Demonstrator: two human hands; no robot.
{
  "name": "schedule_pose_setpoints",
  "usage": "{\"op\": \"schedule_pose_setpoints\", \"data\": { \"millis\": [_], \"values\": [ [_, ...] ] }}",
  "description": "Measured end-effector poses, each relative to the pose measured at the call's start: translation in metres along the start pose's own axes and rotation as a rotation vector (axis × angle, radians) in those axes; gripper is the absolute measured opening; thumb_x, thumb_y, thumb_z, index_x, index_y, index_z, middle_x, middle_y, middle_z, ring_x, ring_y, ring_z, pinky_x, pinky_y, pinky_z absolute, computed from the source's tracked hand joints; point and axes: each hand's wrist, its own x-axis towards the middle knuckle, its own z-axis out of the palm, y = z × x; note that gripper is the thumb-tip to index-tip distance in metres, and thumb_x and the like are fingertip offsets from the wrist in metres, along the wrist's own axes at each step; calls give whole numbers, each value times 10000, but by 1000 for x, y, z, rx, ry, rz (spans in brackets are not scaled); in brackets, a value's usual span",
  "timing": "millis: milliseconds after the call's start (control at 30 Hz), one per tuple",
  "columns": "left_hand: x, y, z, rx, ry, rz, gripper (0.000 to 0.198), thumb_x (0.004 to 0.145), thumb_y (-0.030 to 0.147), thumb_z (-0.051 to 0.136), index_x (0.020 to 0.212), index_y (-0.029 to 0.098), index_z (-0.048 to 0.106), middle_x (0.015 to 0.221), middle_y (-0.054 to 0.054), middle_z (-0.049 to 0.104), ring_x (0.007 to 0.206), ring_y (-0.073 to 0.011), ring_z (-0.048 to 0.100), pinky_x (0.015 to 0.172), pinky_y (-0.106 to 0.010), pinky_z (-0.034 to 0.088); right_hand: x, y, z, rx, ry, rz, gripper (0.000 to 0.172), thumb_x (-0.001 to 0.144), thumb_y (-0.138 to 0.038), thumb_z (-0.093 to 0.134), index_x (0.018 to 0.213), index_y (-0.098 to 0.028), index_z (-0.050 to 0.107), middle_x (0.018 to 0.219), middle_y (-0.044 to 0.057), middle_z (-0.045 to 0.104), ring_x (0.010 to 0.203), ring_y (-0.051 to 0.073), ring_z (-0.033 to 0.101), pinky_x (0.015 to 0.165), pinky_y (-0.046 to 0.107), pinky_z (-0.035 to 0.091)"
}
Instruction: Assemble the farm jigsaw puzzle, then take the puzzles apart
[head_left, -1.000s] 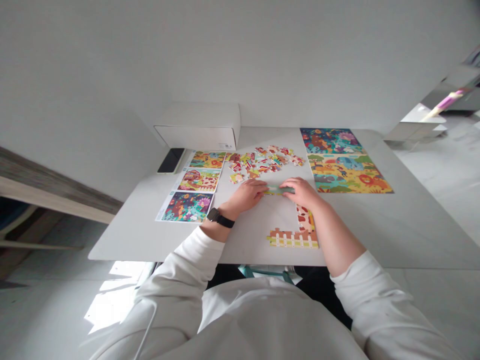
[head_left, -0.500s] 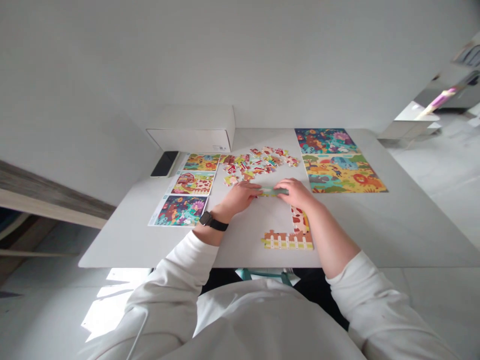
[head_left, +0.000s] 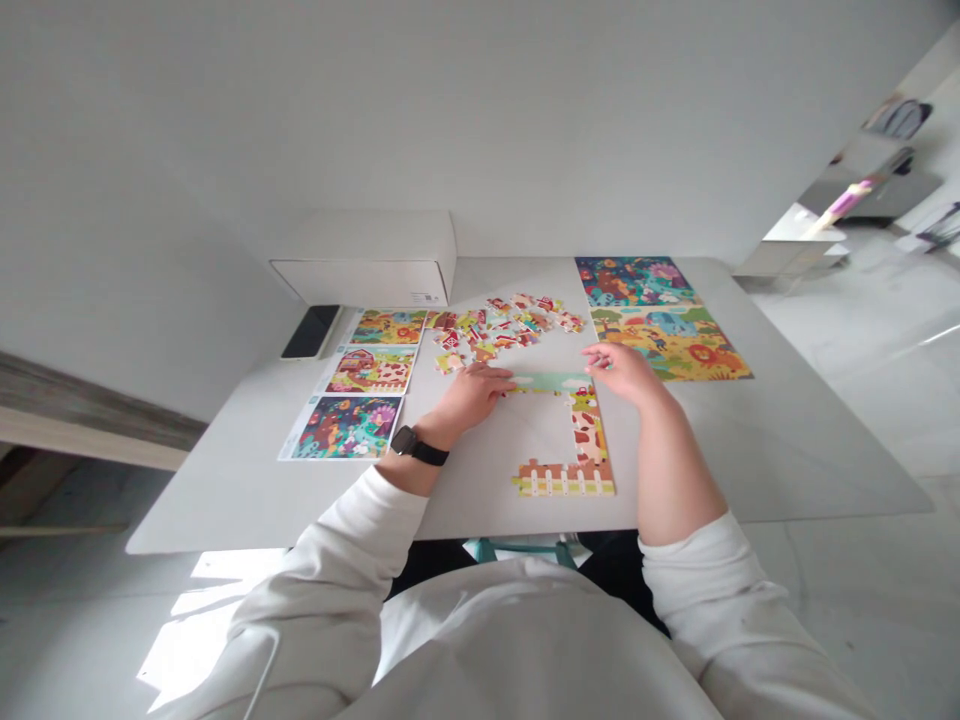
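On the table, a partly joined jigsaw puzzle (head_left: 592,440) forms an open frame: a sky strip (head_left: 551,383) along the top, a cow-patterned right side and a white fence along the bottom. My left hand (head_left: 478,393), with a black watch on its wrist, has its fingers closed at the left end of the sky strip and covers that end. Above the strip's right corner, my right hand (head_left: 624,372) is lifted off, fingers loosely bent and apart, with nothing visible in them. Loose puzzle pieces (head_left: 504,330) lie in a pile just beyond my hands.
Three picture sheets (head_left: 367,370) lie at the left, near a phone (head_left: 312,332) and a white box (head_left: 360,282) against the wall. Two finished-looking colourful pictures (head_left: 671,340) lie at the right. The table's front edge is close to my body.
My right hand has let go of the sky strip and moved up and right, uncovering the top right corner, where the strip meets the right side. My left hand stays at the strip's left end.
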Motion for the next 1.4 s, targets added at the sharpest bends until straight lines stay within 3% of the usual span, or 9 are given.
{"op": "schedule_pose_setpoints", "data": {
  "millis": [167,300,533,667,833,1000,1400],
  "values": [
    [9,1,8,0,6,-6,502,898,73,540,1204,328,846,1355,-17,776,1247,-253,696,1173,-457,522,-10,7,4,-168,-157,66,462,765,-421,937,1171,-262,783,1110,89,772,896,257,744,863,377,602],
    [15,0,16,-17,18,-11,501,900,86,537,1214,329,842,1360,-21,772,1219,-248,703,1162,-449,527,-8,7,13,-257,-117,43,496,726,-389,976,1162,-260,778,1197,127,741,918,271,738,884,395,604],
    [23,4,25,-6,39,-44,467,925,102,548,1225,319,834,1378,-30,766,1232,-266,690,1140,-475,524,1,15,15,-298,-54,-10,433,732,-232,948,1130,-273,782,1151,119,758,1060,303,736,980,450,595],
    [26,4,27,-24,62,-30,424,954,140,547,1237,295,822,1370,-47,768,1234,-262,698,1151,-481,524,3,14,18,-273,-30,-38,403,740,-253,943,1110,-294,789,1156,99,768,1054,298,742,993,448,589],
    [18,-2,21,-51,129,-38,432,947,189,588,1346,225,749,1370,-105,753,1290,-274,683,1172,-470,520,2,9,20,-278,-43,-10,435,725,-295,960,1126,-272,796,1199,123,758,1110,319,733,1039,461,561],
    [1,-12,5,-17,193,-133,332,949,271,647,1260,226,754,1324,-120,758,1282,-307,680,1169,-515,499,4,13,24,-268,-12,-48,382,753,-284,927,1112,-282,797,1167,109,769,1073,303,735,1006,463,582],
    [-3,-21,2,5,111,-153,245,951,279,672,1155,227,798,1273,-109,778,1258,-297,679,1162,-509,478,3,-1,22,-307,-55,20,341,804,-219,840,1141,-250,798,1218,122,764,1145,307,710,1073,445,543]
  ]
}}
